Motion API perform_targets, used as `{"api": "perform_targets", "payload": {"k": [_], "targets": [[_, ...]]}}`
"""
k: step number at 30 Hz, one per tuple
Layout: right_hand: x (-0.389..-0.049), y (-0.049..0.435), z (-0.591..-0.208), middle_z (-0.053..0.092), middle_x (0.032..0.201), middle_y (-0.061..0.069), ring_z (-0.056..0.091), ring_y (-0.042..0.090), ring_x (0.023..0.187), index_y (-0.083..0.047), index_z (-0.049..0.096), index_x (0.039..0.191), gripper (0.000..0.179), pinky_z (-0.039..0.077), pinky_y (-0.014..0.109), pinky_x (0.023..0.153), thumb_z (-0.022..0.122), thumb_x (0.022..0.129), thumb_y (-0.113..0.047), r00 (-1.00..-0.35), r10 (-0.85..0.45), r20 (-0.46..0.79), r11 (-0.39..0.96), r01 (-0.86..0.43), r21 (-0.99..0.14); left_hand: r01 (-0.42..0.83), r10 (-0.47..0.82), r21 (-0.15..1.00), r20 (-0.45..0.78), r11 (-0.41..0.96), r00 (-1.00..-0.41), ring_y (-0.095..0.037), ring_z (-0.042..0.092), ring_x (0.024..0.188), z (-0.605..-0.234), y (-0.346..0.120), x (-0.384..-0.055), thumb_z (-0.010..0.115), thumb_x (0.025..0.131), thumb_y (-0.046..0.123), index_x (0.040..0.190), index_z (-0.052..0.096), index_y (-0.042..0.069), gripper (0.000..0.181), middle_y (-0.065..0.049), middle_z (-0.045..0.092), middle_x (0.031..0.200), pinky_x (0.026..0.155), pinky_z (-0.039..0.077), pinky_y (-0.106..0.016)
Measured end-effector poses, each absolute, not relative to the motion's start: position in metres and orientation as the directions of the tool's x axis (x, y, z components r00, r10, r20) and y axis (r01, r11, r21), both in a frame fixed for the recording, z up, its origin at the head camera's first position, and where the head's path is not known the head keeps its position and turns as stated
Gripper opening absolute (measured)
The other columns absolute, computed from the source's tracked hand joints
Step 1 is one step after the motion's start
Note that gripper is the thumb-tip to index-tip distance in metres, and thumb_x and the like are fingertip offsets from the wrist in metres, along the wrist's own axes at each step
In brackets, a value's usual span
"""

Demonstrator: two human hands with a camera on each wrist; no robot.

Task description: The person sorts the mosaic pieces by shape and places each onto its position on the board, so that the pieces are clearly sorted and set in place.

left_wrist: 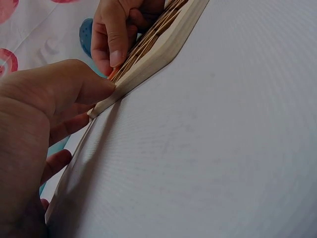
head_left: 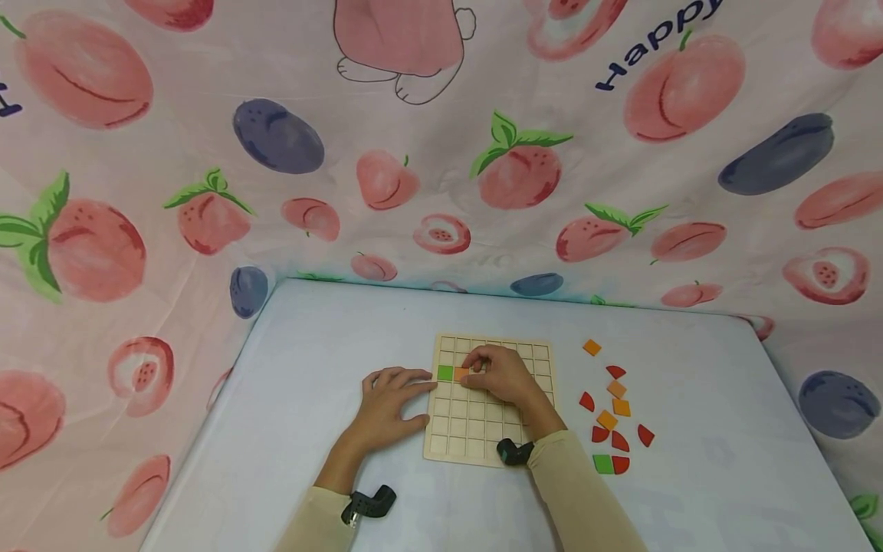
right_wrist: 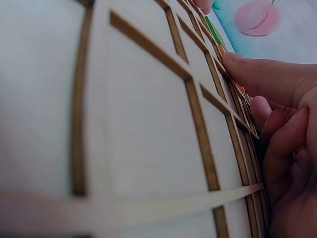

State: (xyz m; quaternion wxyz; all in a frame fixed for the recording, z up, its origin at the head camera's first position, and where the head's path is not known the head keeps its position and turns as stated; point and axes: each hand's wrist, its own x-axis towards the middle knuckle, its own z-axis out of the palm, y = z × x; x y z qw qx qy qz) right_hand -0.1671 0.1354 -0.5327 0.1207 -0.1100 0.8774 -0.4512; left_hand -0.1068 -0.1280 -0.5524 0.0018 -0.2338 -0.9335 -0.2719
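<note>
A square wooden grid board lies on the table. One of its cells, near the left edge, holds a green square tile. Just right of it my right hand pinches an orange square tile between thumb and forefinger, low over the neighbouring cell. In the right wrist view the thumb meets the orange tile's edge, the other fingers curled beneath. My left hand lies with spread, relaxed fingers at the board's left edge. Its thumb rests against the wooden rim in the left wrist view.
Right of the board lie loose tiles: several red quarter-circles, several orange squares and a green square. Around the white table hangs a fruit-print cloth. Each wrist wears a black camera.
</note>
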Motion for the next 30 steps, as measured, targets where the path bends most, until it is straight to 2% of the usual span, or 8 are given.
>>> {"api": "perform_targets", "payload": {"k": [10, 18, 25, 30], "targets": [[-0.163, 0.144, -0.530, 0.067, 0.091, 0.000, 0.054, 0.018, 0.068, -0.019, 0.076, 0.103, 0.023, 0.047, 0.032, 0.065, 0.085, 0.084, -0.028, -0.946, -0.306, -0.105, 0.505, -0.068, -0.861, 0.433, 0.431, 0.506, 0.128, 0.746, -0.893, -0.022, 0.043, 0.134, -0.552, -0.128, -0.107, 0.072, 0.085, 0.039, 0.137, 0.066, 0.031, 0.053, 0.010, 0.057, 0.146, 0.111, 0.020, -0.058], [-0.152, 0.178, -0.519, 0.071, 0.096, 0.001, 0.065, 0.017, 0.086, -0.014, 0.075, 0.110, 0.025, 0.054, 0.032, 0.078, 0.080, 0.089, -0.027, -0.949, -0.302, -0.090, 0.484, -0.072, -0.872, 0.437, 0.429, 0.497, 0.138, 0.750, -0.893, -0.021, 0.043, 0.133, -0.553, -0.128, -0.106, 0.072, 0.085, 0.039, 0.137, 0.066, 0.031, 0.053, 0.009, 0.058, 0.146, 0.110, 0.020, -0.059], [-0.140, 0.221, -0.506, 0.072, 0.098, -0.001, 0.064, 0.016, 0.089, -0.014, 0.075, 0.108, 0.023, 0.054, 0.028, 0.076, 0.078, 0.091, -0.031, -0.974, -0.226, -0.031, 0.572, -0.107, -0.813, 0.439, 0.428, 0.499, 0.144, 0.747, -0.892, -0.022, 0.044, 0.133, -0.552, -0.127, -0.106, 0.073, 0.084, 0.038, 0.136, 0.067, 0.030, 0.053, 0.009, 0.058, 0.145, 0.110, 0.021, -0.059], [-0.136, 0.251, -0.501, 0.073, 0.101, 0.000, 0.065, 0.019, 0.093, -0.017, 0.074, 0.108, 0.023, 0.054, 0.029, 0.073, 0.076, 0.092, -0.034, -0.992, -0.126, -0.015, 0.633, -0.069, -0.771, 0.439, 0.429, 0.495, 0.142, 0.750, -0.892, -0.023, 0.043, 0.134, -0.552, -0.128, -0.106, 0.072, 0.085, 0.038, 0.136, 0.066, 0.031, 0.053, 0.009, 0.058, 0.145, 0.110, 0.021, -0.059]]}}
